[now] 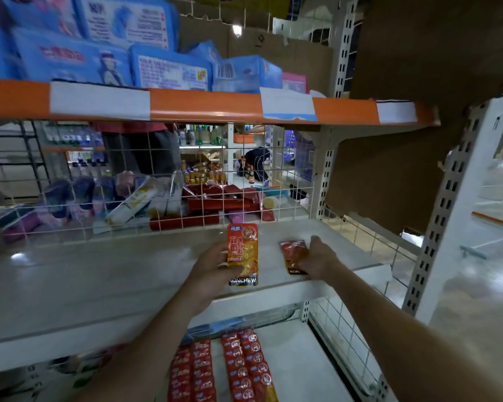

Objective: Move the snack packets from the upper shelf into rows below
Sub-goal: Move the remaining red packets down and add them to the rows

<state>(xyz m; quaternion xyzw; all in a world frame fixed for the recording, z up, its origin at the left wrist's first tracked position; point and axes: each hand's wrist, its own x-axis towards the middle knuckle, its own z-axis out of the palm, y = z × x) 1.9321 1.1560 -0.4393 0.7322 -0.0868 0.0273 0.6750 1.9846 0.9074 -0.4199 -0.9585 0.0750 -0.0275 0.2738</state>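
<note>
Lower-shelf rows (224,369) stand partly filled, I judge. Above, the left hand (215,268) grips an orange packet (242,253) over the upper shelf (99,271); the right hand (320,258) covers a red packet (293,252) lying there, grip unconfirmed. Two left to move.

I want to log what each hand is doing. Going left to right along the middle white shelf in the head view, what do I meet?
In order: left hand → orange packet it grips → red packet lying on the shelf → right hand on that packet's right side.
</note>
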